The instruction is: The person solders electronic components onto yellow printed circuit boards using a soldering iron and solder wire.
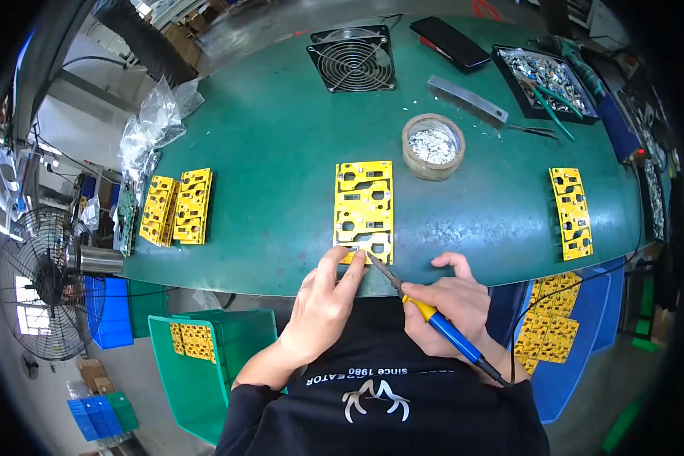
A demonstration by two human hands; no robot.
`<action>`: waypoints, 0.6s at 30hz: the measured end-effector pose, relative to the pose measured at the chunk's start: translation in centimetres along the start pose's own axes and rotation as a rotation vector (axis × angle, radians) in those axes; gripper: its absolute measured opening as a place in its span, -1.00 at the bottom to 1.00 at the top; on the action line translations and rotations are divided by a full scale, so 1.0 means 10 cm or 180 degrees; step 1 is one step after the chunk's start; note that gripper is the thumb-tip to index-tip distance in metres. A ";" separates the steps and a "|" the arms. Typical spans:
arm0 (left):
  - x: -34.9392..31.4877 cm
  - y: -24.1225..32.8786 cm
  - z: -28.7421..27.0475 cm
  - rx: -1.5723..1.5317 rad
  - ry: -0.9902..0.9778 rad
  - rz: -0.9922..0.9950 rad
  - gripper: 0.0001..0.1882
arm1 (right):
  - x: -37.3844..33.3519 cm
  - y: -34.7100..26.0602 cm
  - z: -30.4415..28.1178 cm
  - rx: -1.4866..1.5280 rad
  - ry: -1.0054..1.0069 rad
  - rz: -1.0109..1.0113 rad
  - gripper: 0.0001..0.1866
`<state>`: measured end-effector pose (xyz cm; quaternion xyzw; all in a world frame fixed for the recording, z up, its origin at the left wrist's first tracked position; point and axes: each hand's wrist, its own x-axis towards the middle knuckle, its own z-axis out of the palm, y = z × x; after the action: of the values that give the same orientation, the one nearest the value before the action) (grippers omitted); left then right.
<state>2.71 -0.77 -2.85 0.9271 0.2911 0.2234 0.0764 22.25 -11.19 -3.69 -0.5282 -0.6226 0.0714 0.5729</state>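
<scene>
Head view: left hand (pixel 321 310), yellow board (pixel 364 207), soldering iron (pixel 454 338)

Left fingers, narrowly parted, touch the board at the near edge of the tabletop (pixel 273 213); whether pinching, I cannot tell. Right hand (pixel 452 306) fingers grip the iron.

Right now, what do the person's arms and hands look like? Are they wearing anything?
The left hand and right hand are bare, with no gloves, and each has ordinary fingers and a thumb. The sleeves are black and short, leaving the forearms uncovered. They belong to a black shirt with a pale printed design on it.
</scene>
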 end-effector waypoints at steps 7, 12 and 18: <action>0.00 -0.08 -0.05 0.0319 -0.0269 0.0330 -0.32 | -0.01 -0.04 -0.01 -0.0040 -0.0061 0.0046 -0.72; 0.02 -0.10 -0.09 0.0709 -0.0314 0.0655 -0.40 | -0.02 -0.05 0.02 -0.0072 0.0018 -0.0050 -0.73; 0.03 -0.06 -0.08 0.0386 -0.0326 0.0431 -0.34 | -0.02 -0.03 -0.02 -0.0073 0.0086 -0.0100 -0.72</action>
<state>2.24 -0.05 -2.21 0.9578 0.2364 0.1623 0.0196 22.14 -11.54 -3.53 -0.5258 -0.6238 0.0481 0.5762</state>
